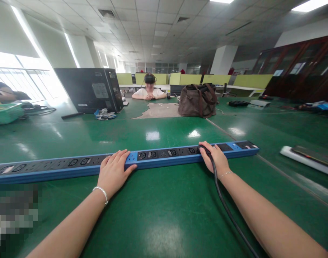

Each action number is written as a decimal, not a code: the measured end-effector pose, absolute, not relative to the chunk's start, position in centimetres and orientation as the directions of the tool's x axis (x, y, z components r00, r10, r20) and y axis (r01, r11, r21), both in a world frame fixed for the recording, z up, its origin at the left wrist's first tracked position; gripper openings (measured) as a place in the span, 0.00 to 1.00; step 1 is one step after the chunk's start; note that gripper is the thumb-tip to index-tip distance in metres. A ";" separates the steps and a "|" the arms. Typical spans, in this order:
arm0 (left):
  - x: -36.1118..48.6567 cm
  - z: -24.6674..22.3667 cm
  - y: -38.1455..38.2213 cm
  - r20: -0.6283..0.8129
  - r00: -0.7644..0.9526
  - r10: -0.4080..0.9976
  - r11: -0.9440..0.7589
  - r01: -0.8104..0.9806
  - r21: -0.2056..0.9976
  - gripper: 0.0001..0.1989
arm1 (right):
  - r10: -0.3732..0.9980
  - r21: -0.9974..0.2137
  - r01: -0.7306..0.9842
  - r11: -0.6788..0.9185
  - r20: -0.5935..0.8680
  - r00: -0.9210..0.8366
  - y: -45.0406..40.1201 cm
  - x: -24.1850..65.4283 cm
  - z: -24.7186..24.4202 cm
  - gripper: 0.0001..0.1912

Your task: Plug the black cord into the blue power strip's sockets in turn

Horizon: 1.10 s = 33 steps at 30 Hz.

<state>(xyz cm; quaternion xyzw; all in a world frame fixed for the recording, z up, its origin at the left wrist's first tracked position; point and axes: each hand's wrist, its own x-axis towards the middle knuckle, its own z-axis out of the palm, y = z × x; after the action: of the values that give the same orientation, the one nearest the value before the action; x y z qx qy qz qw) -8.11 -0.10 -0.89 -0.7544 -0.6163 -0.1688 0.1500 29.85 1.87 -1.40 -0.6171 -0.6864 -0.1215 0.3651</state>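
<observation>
A long blue power strip [158,164] with black sockets lies across the green table. My left hand [114,170] is closed over it, fingers across the top and thumb against the near side, left of a blue socket. My right hand [214,157] grips a black plug [203,149] at a socket right of the middle. How far the plug sits in the socket is hidden by my fingers. From the plug a black power cord [224,202] runs down under my right wrist toward the near edge of the view.
Behind the strip stand a black computer case [90,89], gloves [104,114] and a brown bag [197,101]. Far left is a green basket [6,114]. A white bar-shaped object [306,161] lies at right. A person [149,91] sits across the table [164,215].
</observation>
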 end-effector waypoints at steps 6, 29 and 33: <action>-8.1 -0.9 -0.1 0.432 0.175 0.885 -0.188 0.982 -0.013 0.27 | 0.752 -0.257 0.945 0.202 0.658 0.018 1.7 29.8 -1.4 0.16; -8.0 -0.9 -0.2 0.426 0.182 0.886 -0.182 0.982 -0.041 0.28 | 0.814 -0.297 0.954 -0.039 0.544 0.202 1.4 28.7 -1.1 0.20; -8.0 -1.0 -0.2 0.429 0.181 0.885 -0.179 0.983 -0.046 0.28 | 0.851 -0.319 0.939 -0.132 0.449 0.272 1.5 28.5 -0.7 0.20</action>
<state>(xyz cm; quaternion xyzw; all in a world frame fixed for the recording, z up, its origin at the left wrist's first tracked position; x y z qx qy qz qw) -8.02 -0.21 -1.00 -0.7520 -0.6210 -0.1545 0.1579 28.49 1.47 -0.68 -0.7481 -0.5981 -0.0791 0.2762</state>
